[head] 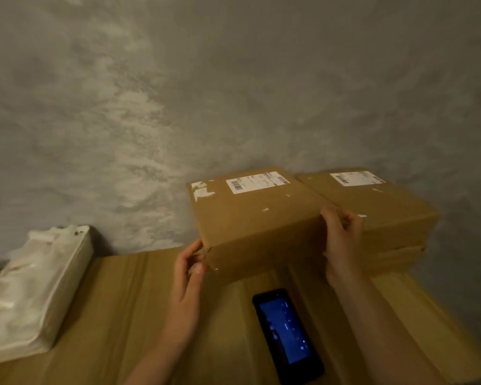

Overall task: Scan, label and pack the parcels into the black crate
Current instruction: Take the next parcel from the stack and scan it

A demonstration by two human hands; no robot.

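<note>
Gripping from both sides, the two hands hold a brown rectangular cardboard parcel [257, 218] with a white barcode label [257, 182] on top. The left hand [188, 276] curls fingers and thumb around the parcel's near-left corner, pinching it. The right hand [343, 240] wraps over the near-right edge, fingers curled on top, close together. Just past the right fingers, touching or nearly touching the held parcel, sits a stack of flat brown cardboard parcels [386, 215], its top one carrying its own white label [356, 178]. Below the fingers, between the two forearms, a black phone with a lit blue screen [286, 333] lies flat on a brown corrugated cardboard surface [122, 315]. Well left of the left fingers rests a pile of white plastic mailer bags [31, 290]. Behind everything rises a mottled grey wall [233, 79].
</note>
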